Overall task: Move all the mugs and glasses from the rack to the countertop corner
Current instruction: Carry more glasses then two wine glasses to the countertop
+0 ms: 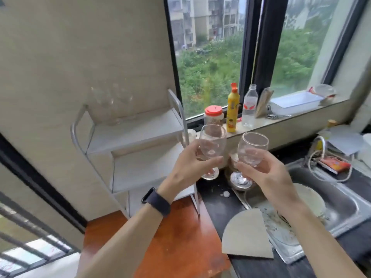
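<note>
**Two glasses in one trip: how the set-down is best handled**

A stemmed glass is gripped round the bowl by each of the hands: the left glass [212,143] by the left hand [190,165], the right glass [252,150] by the right hand [269,173]. Both are held upright above the dark tabletop [216,205], between the white rack [136,135] and the sink [341,199].

The bowls are close but apart, and should probably be kept that way so nothing gets clinked. Each foot is best lowered flat, one glass at a time, into the far corner under the window sill [281,123]. The small white bit [225,194] lying there should be avoided. More glasses [112,103] are faintly seen on the rack's top shelf, so further trips look needed.
</note>
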### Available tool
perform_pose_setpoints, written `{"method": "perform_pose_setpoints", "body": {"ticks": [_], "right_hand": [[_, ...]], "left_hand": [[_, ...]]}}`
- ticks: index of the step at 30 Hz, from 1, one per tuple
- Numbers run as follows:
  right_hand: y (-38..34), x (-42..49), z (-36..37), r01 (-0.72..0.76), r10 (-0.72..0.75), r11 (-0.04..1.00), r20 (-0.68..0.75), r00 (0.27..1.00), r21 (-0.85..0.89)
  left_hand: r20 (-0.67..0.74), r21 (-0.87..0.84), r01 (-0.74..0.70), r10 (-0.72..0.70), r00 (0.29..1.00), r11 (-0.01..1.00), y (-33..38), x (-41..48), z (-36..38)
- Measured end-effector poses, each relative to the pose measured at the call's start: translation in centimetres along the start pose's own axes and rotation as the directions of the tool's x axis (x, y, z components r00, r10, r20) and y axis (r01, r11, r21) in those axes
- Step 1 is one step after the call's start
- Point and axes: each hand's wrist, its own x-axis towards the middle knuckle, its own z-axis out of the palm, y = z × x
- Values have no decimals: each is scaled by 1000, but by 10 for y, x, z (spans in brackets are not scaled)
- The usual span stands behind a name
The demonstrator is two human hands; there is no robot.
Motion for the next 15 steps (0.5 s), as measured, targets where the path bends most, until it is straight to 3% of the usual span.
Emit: {"method": "perform_pose_setpoints", "body": {"ticks": [7, 15], "right_hand": [[19, -81, -164, -88, 57, 993, -330, 942, -79], [16, -243, -381, -214, 89, 969, -635, 768, -123]], "left_hand": [[318, -84, 8, 19, 948, 996, 29, -1, 181], [599, -181, -7, 115, 793, 984, 111, -50, 436]]}}
